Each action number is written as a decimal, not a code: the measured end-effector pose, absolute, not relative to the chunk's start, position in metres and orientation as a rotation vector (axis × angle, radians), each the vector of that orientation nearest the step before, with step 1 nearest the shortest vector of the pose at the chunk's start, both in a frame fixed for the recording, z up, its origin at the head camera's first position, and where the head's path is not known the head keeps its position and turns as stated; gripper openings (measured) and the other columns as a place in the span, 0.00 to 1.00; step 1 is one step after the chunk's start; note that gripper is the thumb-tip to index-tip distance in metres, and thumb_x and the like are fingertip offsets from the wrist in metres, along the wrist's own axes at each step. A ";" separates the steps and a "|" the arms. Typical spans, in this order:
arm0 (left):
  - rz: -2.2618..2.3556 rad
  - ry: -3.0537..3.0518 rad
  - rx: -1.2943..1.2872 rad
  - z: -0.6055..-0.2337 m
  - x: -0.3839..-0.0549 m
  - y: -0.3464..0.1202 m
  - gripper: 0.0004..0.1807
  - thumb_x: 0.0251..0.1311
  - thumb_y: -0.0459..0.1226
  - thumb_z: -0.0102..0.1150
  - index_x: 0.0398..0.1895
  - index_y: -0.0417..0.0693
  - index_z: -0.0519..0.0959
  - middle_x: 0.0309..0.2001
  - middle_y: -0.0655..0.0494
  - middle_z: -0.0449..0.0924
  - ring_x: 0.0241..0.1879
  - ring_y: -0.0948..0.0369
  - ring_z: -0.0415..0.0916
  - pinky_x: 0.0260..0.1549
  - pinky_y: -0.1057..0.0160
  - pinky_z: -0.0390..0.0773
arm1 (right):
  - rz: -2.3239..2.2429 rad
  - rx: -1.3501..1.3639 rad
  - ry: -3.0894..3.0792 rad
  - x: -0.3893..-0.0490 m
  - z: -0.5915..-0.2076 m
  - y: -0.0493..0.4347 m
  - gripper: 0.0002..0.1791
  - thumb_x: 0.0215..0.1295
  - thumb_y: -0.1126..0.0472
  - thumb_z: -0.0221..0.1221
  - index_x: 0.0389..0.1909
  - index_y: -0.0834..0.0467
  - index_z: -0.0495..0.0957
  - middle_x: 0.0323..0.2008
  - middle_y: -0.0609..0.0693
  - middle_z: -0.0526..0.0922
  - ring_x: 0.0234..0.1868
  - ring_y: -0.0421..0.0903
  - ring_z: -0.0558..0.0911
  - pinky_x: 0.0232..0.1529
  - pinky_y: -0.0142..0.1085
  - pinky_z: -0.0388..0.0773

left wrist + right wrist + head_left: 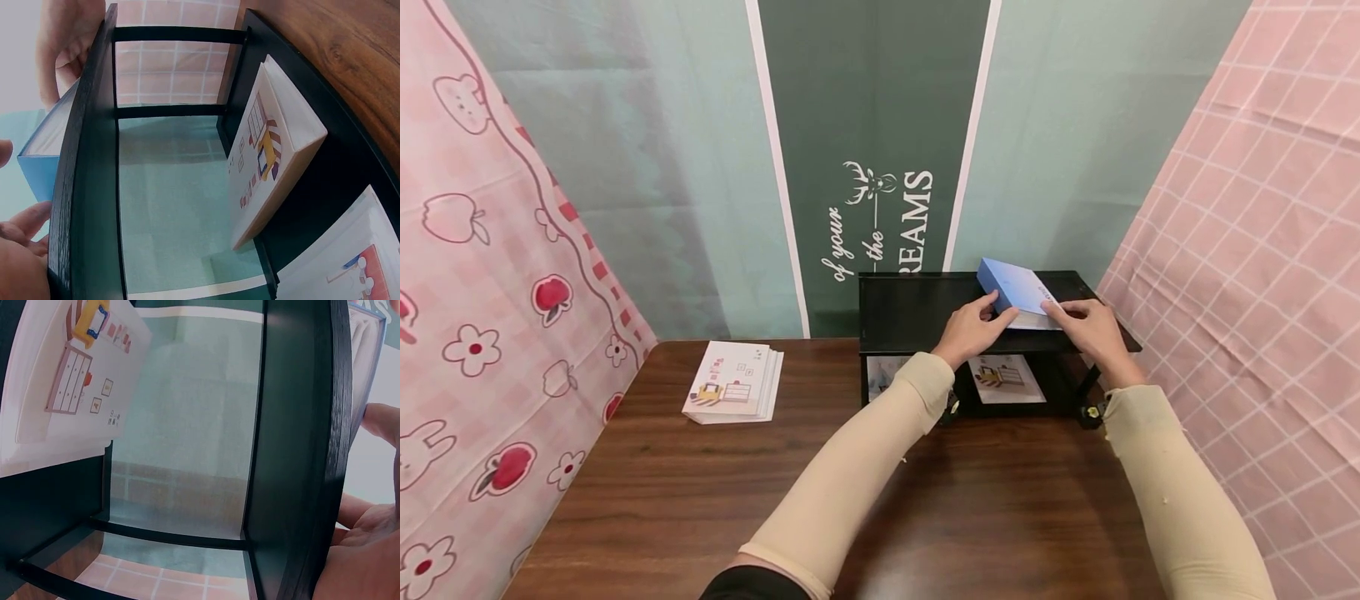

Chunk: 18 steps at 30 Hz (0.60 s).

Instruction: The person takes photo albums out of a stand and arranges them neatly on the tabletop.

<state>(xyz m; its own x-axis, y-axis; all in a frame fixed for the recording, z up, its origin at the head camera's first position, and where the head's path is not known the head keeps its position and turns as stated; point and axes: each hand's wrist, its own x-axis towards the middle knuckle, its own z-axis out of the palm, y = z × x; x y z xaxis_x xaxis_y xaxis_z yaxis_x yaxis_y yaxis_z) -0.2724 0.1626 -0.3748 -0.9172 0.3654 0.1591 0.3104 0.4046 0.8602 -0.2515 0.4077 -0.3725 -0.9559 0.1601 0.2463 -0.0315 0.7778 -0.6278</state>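
A thick blue book (1018, 287) lies flat on the upper board of a black two-tier rack (917, 312), its white page edge toward me. At its near left corner my left hand (973, 329) holds it, thumb at the front and fingers by the blue spine. My right hand (1093, 329) grips the near right corner, its thumb on the cover edge. In the left wrist view, the blue book (39, 172) shows past the rack's edge between both hands. The right wrist view shows part of my right hand (369, 544) beside it.
On the lower tier lie a white book with a shop drawing (1007, 379) and another illustrated book (883, 375), partly covered by the left arm. A stack of white illustrated books (733, 383) stands at the left of the wooden table (700, 492). Curtains hang behind and on both sides.
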 end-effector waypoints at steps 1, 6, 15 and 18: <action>1.577 2.575 0.621 -0.375 -0.273 0.162 0.36 0.77 0.59 0.58 0.82 0.59 0.69 0.73 0.53 0.77 0.69 0.61 0.78 0.65 0.63 0.79 | 0.956 -0.107 -2.682 -0.252 -0.373 0.407 0.42 0.77 0.34 0.58 0.62 0.72 0.81 0.67 0.74 0.76 0.66 0.70 0.75 0.64 0.64 0.72; 1.627 2.549 0.586 -0.374 -0.273 0.161 0.36 0.75 0.59 0.59 0.81 0.58 0.70 0.71 0.53 0.80 0.68 0.62 0.78 0.65 0.62 0.80 | 0.963 -0.131 -2.645 -0.250 -0.374 0.401 0.41 0.77 0.36 0.60 0.62 0.74 0.80 0.68 0.74 0.74 0.68 0.70 0.73 0.68 0.65 0.69; 1.783 2.474 0.530 -0.374 -0.275 0.159 0.34 0.75 0.56 0.64 0.78 0.52 0.75 0.67 0.49 0.83 0.65 0.58 0.81 0.60 0.61 0.83 | 0.962 -0.114 -2.545 -0.248 -0.373 0.389 0.37 0.75 0.40 0.64 0.59 0.74 0.82 0.61 0.75 0.78 0.64 0.69 0.75 0.66 0.63 0.70; 1.816 2.472 0.511 -0.374 -0.275 0.158 0.33 0.74 0.54 0.65 0.76 0.51 0.76 0.65 0.49 0.84 0.64 0.58 0.82 0.58 0.61 0.84 | 0.961 -0.125 -2.537 -0.248 -0.373 0.385 0.39 0.74 0.40 0.65 0.60 0.75 0.81 0.61 0.75 0.77 0.64 0.70 0.75 0.67 0.64 0.69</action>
<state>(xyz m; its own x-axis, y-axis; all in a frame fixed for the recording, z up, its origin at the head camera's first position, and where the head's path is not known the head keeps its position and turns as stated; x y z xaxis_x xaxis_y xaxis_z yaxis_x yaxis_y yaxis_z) -0.2754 0.1584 -0.3739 -0.9455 0.2796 0.1668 0.2428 0.2641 0.9334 -0.2481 0.3855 -0.3725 -0.9066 0.2283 0.3550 -0.0643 0.7565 -0.6508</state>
